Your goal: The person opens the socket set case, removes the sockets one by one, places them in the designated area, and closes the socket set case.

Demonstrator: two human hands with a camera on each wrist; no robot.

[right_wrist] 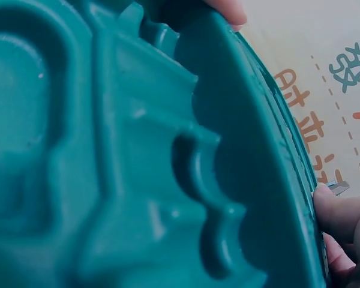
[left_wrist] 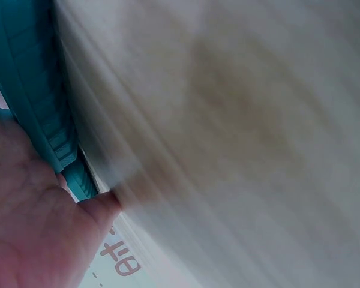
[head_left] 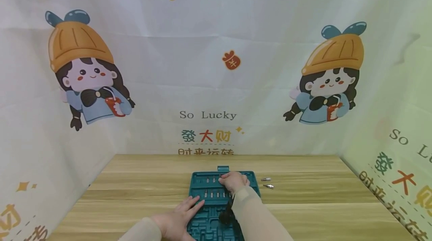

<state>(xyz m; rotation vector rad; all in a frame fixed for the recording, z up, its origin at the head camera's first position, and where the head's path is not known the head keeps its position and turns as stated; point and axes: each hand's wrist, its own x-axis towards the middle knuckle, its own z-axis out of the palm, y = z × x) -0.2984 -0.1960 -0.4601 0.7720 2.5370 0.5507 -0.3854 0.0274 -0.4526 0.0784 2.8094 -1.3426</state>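
An open teal tool case (head_left: 195,181) lies on the table, with rows of small metal bits in its far half and moulded recesses in the near half. My right hand (head_left: 234,181) is over the far row, fingers curled and thumb against a finger. In the right wrist view a small metal bit (right_wrist: 336,187) shows at the thumb tip, seemingly pinched; its lower end is hidden. My left hand (head_left: 179,220) rests on the case's left edge with the fingers spread. The left wrist view shows this hand (left_wrist: 36,210) against the case's side (left_wrist: 33,90).
Two loose metal bits, one farther (head_left: 266,179) and one nearer (head_left: 269,186), lie right of the case. Under my right wrist hangs a dark object (head_left: 225,216), its kind unclear. The wooden table (head_left: 135,188) meets a printed cloth backdrop (head_left: 152,83) behind and at both sides.
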